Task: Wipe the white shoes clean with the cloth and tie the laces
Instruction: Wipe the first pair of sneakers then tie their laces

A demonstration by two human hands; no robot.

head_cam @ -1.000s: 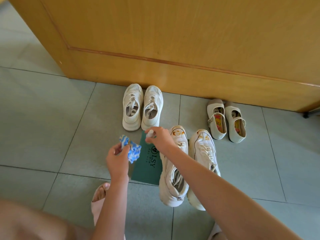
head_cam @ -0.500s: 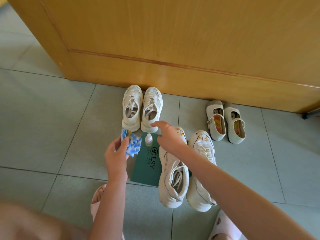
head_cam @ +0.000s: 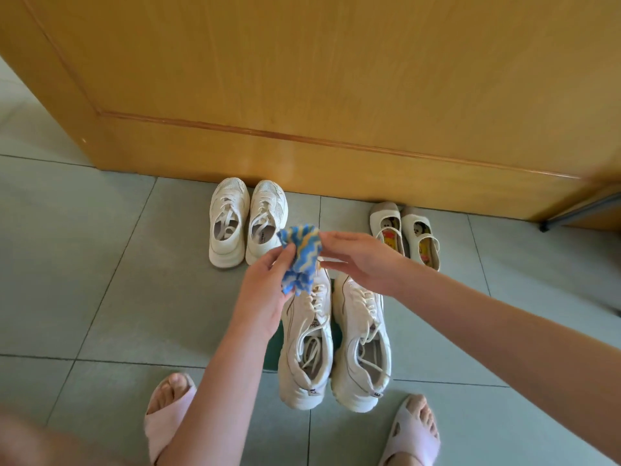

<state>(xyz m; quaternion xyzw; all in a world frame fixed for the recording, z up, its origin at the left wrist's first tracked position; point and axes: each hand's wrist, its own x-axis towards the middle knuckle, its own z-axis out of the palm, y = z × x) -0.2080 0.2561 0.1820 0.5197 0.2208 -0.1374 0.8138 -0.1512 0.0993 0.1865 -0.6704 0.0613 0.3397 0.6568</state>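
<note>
My left hand [head_cam: 265, 294] pinches the blue cloth [head_cam: 300, 260] between thumb and fingers, just above the toes of the white shoes [head_cam: 359, 324]. My right hand [head_cam: 364, 260] reaches in from the shoes' right, thumb and forefinger spread, tips touching the cloth's edge. The shoes stand side by side on the floor [head_cam: 100, 264], laces loose. Beyond their toes sits another pale pair [head_cam: 247, 220]

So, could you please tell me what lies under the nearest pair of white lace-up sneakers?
A dark green flat sheet shows beside and between the white lace-up sneakers; they cover the rest of it.
</note>
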